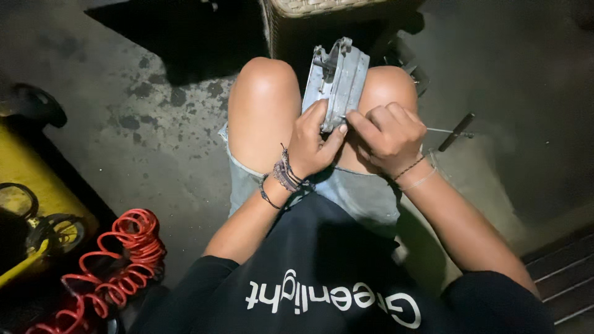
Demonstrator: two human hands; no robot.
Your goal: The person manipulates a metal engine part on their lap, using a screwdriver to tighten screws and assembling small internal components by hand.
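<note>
The metal part [337,80], a grey, flat casting with a bracket at its far end, stands on edge between the person's bare knees, which seem to clamp it so both hands are free to work on its near end. The left hand [312,145] wraps the part's lower left edge, thumb stretched along the bottom and fingers pressed against the face, apparently bracing it against any twist. The right hand [387,136] is curled into a tight fist just beside the part's lower right corner, the forefinger reaching in to meet the left thumb; it looks closed on a thin tool, since a slim metal rod [442,130] runs out from behind the knuckles toward a dark handle [456,132] at the right, though how the fingers grip it is hidden. Cord bracelets circle both wrists. The person sits low over a stained concrete floor [154,124], with a wicker basket [322,12] just beyond the knees. Well apart on the left lie a coiled red air hose [120,253] and a yellow machine [37,185].
</note>
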